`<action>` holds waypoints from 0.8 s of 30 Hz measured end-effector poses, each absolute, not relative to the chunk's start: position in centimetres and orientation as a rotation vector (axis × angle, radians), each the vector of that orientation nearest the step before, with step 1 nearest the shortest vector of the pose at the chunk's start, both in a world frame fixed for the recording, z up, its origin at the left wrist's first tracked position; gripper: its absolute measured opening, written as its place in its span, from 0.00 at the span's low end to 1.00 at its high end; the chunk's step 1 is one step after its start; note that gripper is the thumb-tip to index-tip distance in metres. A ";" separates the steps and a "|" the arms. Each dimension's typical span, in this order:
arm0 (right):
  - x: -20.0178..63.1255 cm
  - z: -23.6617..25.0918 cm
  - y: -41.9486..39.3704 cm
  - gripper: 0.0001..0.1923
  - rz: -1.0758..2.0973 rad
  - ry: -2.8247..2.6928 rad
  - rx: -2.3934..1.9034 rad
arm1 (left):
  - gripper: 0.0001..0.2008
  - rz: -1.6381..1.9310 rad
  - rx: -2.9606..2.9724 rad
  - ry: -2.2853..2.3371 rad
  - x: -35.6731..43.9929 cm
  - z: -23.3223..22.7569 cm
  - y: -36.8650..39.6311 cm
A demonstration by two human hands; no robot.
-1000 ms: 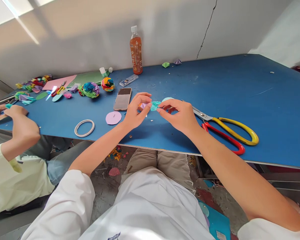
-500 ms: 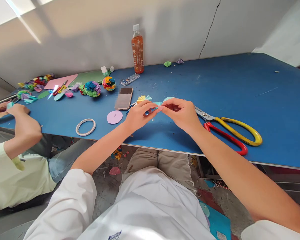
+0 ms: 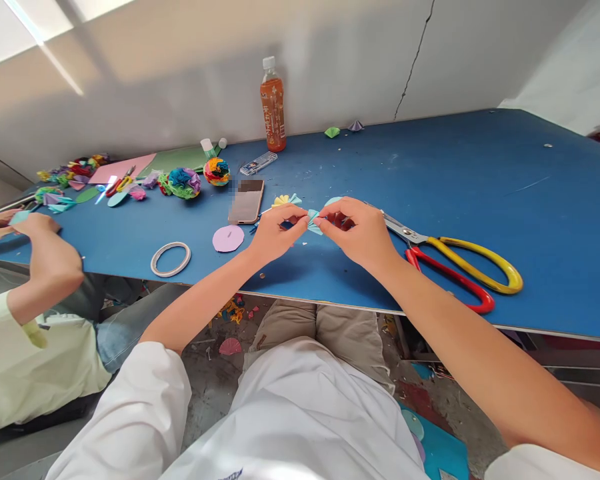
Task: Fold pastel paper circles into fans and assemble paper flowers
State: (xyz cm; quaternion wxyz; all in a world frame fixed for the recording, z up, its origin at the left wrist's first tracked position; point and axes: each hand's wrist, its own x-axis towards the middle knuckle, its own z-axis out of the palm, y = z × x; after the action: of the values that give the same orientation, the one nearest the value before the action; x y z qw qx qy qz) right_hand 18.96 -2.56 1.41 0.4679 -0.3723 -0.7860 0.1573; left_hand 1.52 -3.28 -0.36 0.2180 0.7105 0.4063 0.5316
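A small folded teal paper piece is pinched between both my hands just above the blue table. My left hand grips its left end with thumb and forefinger. My right hand holds its right end with the fingertips. A yellow and teal folded paper fan lies on the table just behind my left hand. A lilac paper circle lies to the left of it.
Large scissors with yellow and red handles lie right of my right hand. A phone, a tape ring, paper flower balls and a drink bottle stand further back. Another person's hands work at the far left.
My hands drew closer together over the teal paper, and the yellow and teal fan came into view on the table behind my left hand. The camera shifted slightly.
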 end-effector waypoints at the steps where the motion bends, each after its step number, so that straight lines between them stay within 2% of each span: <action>1: 19.0 1.3 -2.5 0.03 0.383 -1.920 -0.912 | 0.13 1.476 1.928 1.124 1.6 -0.4 -3.3; 5: 19.1 1.2 -2.4 0.08 0.324 -1.955 -0.880 | 0.13 1.478 1.829 1.132 1.7 -0.5 -3.3; 9: 19.1 1.3 -2.5 0.06 0.184 -2.030 -0.865 | 0.11 1.435 1.785 1.122 1.7 -0.4 -3.4; 14: 19.0 1.3 -2.6 0.10 0.116 -1.999 -0.876 | 0.12 1.440 1.809 1.125 1.8 -0.4 -3.5; 24: 19.0 0.8 -2.3 0.11 -0.161 -2.113 -0.918 | 0.12 1.449 2.168 1.156 1.4 -0.8 -3.1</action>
State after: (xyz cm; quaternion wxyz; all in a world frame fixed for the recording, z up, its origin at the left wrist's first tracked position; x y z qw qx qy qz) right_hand 19.00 -2.30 0.83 0.4042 -0.3636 -0.8369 -0.0637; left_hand 1.38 -3.06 -0.80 0.1440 0.7522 0.4010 0.5027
